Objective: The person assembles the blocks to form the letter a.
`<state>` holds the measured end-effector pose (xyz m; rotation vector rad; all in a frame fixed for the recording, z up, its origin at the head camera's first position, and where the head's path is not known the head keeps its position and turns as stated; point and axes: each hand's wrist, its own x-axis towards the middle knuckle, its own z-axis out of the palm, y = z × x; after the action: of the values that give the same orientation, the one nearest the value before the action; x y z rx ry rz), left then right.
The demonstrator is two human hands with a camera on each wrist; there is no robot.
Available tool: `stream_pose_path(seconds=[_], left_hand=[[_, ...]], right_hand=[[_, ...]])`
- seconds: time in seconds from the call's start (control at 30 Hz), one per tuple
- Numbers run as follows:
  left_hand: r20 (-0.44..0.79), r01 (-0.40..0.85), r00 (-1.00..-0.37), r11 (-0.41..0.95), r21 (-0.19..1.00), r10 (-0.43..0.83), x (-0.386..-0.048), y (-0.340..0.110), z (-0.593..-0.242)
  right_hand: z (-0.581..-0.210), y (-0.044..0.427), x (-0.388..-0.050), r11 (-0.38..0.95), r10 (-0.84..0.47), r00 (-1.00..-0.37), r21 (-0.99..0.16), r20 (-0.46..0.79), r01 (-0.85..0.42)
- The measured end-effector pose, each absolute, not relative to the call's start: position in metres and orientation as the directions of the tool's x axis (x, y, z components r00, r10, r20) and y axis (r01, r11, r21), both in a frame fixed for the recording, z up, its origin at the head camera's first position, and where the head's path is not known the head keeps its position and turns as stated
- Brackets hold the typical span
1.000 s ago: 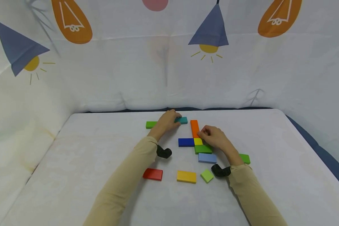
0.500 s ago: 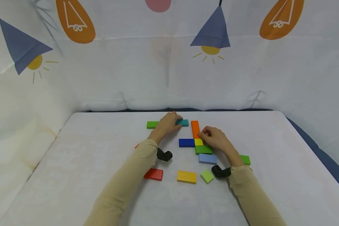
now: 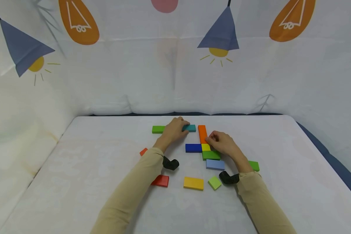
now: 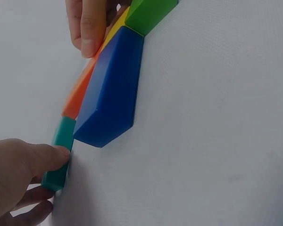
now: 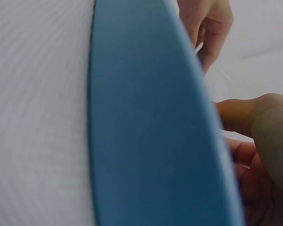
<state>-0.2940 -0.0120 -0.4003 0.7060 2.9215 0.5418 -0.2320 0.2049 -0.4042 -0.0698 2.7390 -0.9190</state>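
My left hand point(image 3: 173, 130) pinches a teal block point(image 3: 190, 128) near the far edge of the table. In the left wrist view the thumb lies against that teal block point(image 4: 65, 133), its end close to the orange block point(image 4: 79, 92). Bent fingers of my right hand point(image 3: 223, 142) touch the right side of the long orange block point(image 3: 202, 133) near its lower end. A small yellow block point(image 3: 205, 147) adjoins it, with a dark blue block point(image 3: 193, 148) on the left and a green block point(image 3: 211, 155) below. A light blue block point(image 3: 215, 164) lies nearer; it fills much of the right wrist view.
Loose on the white table point(image 3: 76, 182) lie a red block point(image 3: 161, 181), a yellow-orange block point(image 3: 193, 183) and a lime square point(image 3: 214, 183). A green block point(image 3: 254, 166) sits by the right forearm, a light green block point(image 3: 157, 129) and an orange-red piece point(image 3: 143, 151) by the left.
My left hand has drawn the teal block slightly toward the near side and to the right, closer to the orange block. The right hand stays beside the orange block.
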Motion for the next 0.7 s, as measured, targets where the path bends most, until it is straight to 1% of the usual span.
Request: stream_pose_path(seconds=[0.17, 0.43, 0.7], left_hand=[[-0.001, 0.415, -0.896, 0.84, 0.348, 0.443, -0.2909, -0.0115, -0.4013], [0.03, 0.44, -0.888, 0.829, 0.345, 0.459, -0.2902, -0.0102, -0.4021], [0.02, 0.446, -0.879, 0.807, 0.387, 0.476, -0.2902, -0.0098, -0.4021]], right_hand=[[-0.405, 0.2047, -0.231, 0.797, -0.129, -0.969, -0.603, -0.21, 0.025], [-0.4042, 0.2054, -0.2296, 0.772, -0.131, -0.971, -0.635, -0.202, 0.029], [-0.4029, 0.2055, -0.2305, 0.777, -0.145, -0.97, -0.629, -0.196, 0.011]])
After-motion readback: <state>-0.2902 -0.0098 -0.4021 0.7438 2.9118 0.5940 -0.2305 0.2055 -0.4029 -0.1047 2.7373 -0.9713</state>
